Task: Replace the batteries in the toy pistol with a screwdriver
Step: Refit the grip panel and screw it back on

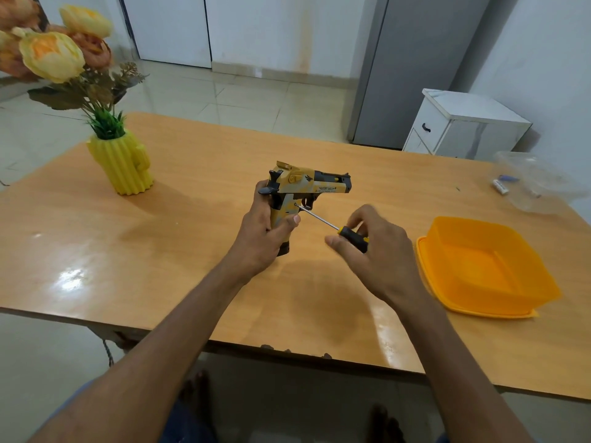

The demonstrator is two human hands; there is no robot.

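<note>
The left hand (265,228) grips the pistol (303,193) by its handle, upright above the middle of the counter (192,251), barrel pointing right. The right hand (374,251), just beside it, pinches the screwdriver (332,227) handle; the tip touches the pistol's grip. Batteries (503,183) lie far right, near an orange tub (486,266).

Wooden table (160,251), tiled floor (224,97), white cabinet (460,126).
</note>
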